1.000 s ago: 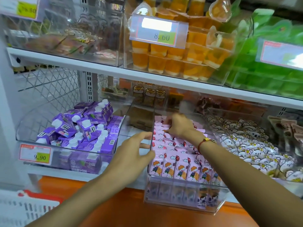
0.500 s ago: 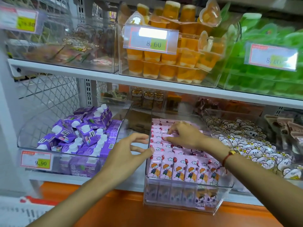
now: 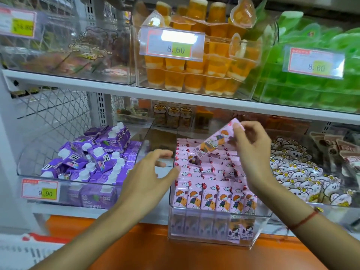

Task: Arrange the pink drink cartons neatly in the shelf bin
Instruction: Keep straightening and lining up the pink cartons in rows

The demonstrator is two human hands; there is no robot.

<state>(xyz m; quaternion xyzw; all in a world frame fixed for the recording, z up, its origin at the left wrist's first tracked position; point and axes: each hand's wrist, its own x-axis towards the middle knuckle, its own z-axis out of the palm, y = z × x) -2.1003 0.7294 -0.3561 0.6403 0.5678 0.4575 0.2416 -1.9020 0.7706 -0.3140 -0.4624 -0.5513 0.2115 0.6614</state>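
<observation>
We judge the step in hand to be re-seating one pink carton (image 3: 216,140): the right hand (image 3: 251,151) pinches it by its top end, tilted, above the middle rows of the clear shelf bin (image 3: 214,240). The left hand (image 3: 148,178) holds nothing, fingers spread loosely at the bin's left wall. The bin holds rows of pink cartons (image 3: 212,197), tidy at the front edge, with a gap mid-bin. Next move likely calls for lowering the carton upright into that gap.

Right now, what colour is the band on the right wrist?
Red: a thin red wrist band with a small gold-coloured bead, seen in the head view.
</observation>
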